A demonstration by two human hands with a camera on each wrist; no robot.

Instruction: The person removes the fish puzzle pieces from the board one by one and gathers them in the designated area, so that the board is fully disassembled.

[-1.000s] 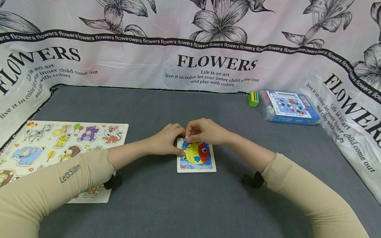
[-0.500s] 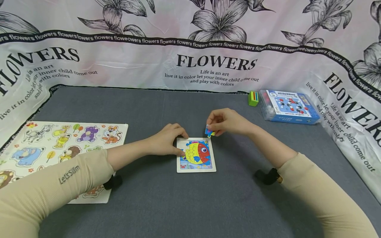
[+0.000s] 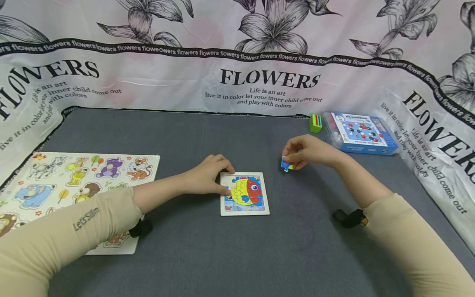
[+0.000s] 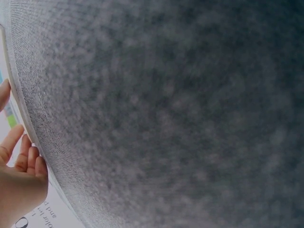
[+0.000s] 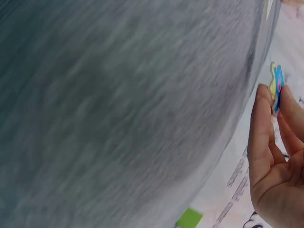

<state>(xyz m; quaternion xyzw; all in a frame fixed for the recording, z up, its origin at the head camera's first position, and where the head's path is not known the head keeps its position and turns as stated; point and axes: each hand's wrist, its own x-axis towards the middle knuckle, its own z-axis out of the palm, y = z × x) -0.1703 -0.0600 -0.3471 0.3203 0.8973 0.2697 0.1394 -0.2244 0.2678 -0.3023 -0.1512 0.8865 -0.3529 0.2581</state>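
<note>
A small square fish puzzle (image 3: 264,208), with a pale border and a yellow-and-red fish, lies flat on the dark cloth. My left hand (image 3: 205,175) rests at its upper left: the thumb touches the left side and the forefinger reaches the top edge. In the left wrist view the fingers (image 4: 19,154) of this hand look extended, lying along the board's edge. Off to the right, my right hand (image 3: 309,152) pinches a blue-and-yellow puzzle piece (image 3: 285,164) between thumb and fingers, above the cloth. The right wrist view shows that puzzle piece (image 5: 276,88) edge-on at the fingertips.
A large animal board (image 3: 122,194) lies on the left, partly under the left forearm. At the back right stand a green block (image 3: 315,123) with coloured stripes and a blue-and-clear box (image 3: 361,134). A flower-printed sheet (image 3: 159,86) rises behind the cloth.
My right hand has lifted the puzzle piece away from the fish puzzle's top-left corner and carried it right, over the cloth. The left hand stays at the puzzle.
</note>
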